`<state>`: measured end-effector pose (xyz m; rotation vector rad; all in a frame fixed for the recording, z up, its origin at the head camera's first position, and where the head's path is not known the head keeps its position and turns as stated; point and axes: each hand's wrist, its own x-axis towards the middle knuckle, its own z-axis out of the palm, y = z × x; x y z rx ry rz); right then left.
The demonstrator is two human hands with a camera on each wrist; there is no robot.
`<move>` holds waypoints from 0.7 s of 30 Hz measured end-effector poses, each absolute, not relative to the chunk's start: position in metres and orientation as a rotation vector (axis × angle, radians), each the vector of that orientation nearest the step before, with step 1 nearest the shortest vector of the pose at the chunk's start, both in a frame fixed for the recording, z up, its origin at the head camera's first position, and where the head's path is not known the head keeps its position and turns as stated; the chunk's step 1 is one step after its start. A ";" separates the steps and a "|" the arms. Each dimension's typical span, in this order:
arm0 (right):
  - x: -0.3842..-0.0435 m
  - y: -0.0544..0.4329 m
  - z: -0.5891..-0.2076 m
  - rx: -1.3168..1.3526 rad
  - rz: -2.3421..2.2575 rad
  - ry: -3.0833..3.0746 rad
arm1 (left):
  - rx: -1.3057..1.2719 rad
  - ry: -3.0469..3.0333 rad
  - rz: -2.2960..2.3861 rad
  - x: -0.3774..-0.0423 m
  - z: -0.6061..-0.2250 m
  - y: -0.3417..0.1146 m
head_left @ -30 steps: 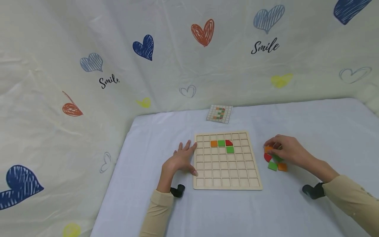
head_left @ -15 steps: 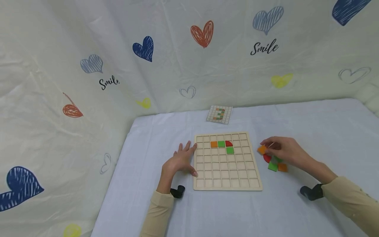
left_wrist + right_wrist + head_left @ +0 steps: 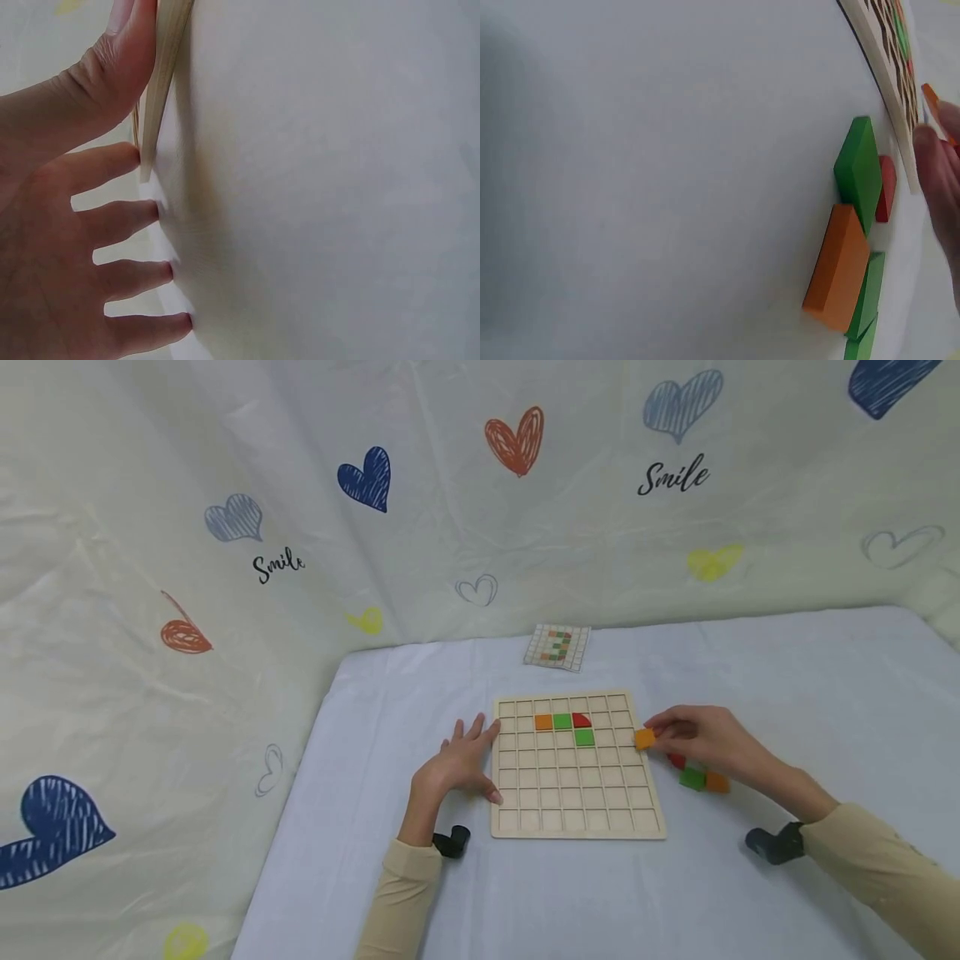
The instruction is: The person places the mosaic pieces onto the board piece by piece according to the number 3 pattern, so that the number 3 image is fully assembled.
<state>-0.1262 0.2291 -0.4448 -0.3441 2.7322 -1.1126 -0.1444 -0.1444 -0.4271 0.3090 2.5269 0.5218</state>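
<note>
A wooden grid board (image 3: pixel 540 793) lies on the white cloth, with an orange square, two green squares and a red quarter-circle tile (image 3: pixel 581 720) set in its upper cells. My left hand (image 3: pixel 453 766) rests at the board's left edge, fingers spread; in the left wrist view its thumb and index finger touch the board's side. Between thumb and fingers my right hand (image 3: pixel 701 735) pinches an orange square tile (image 3: pixel 644 739) at the board's right edge. Below that hand lie loose tiles: a green one (image 3: pixel 859 169), an orange one (image 3: pixel 838 262) and a partly hidden red one (image 3: pixel 886 187).
A small pattern card (image 3: pixel 557 648) with a coloured grid design lies behind the board. Behind the table hangs a pale cloth (image 3: pixel 420 552) printed with hearts. Black wrist devices (image 3: pixel 776 843) sit at both cuffs.
My right hand has lifted the orange tile from the loose pile and moved it left to the board's right edge. The left hand stays in place.
</note>
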 end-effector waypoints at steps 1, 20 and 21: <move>-0.126 0.227 -0.445 -0.345 -1.107 2.731 | 0.310 2.525 0.521 -0.145 -0.427 -0.144; -0.132 0.196 -0.447 -0.435 -1.103 2.659 | 0.322 2.523 0.508 -0.147 -0.430 -0.146; -0.132 0.193 -0.448 -0.451 -1.112 2.647 | 0.320 2.524 0.507 -0.147 -0.430 -0.146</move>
